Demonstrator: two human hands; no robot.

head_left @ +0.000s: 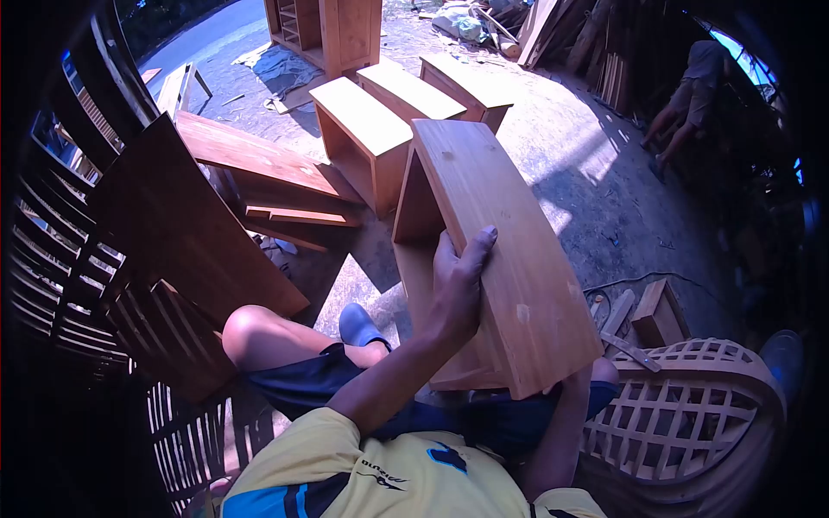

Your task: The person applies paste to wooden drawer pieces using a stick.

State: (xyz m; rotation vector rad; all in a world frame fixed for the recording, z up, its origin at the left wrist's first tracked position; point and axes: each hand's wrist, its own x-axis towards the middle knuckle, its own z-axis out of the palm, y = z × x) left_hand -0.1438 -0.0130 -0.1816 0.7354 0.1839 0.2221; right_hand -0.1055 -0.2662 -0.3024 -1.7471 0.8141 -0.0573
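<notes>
A wooden drawer (518, 259) with a smooth, light-brown front panel is tilted in front of me, above my lap. My left hand (462, 272) is closed over the panel's left edge, its thumb lying on the outer face and its fingers reaching into the open side. At the drawer's lower right corner is my right hand (577, 378); only the wrist area shows, and the panel hides its fingers. Beyond the drawer, several similar drawers (367, 116) stand on the ground with their pale faces up.
Brown wooden boards (186, 224) lean at my left beside a slatted fence (60, 285). A wooden cabinet (350, 34) stands at the back. On my right are a woven lattice piece (678, 410) and wood offcuts (661, 315). Another person (691, 86) bends at the far right.
</notes>
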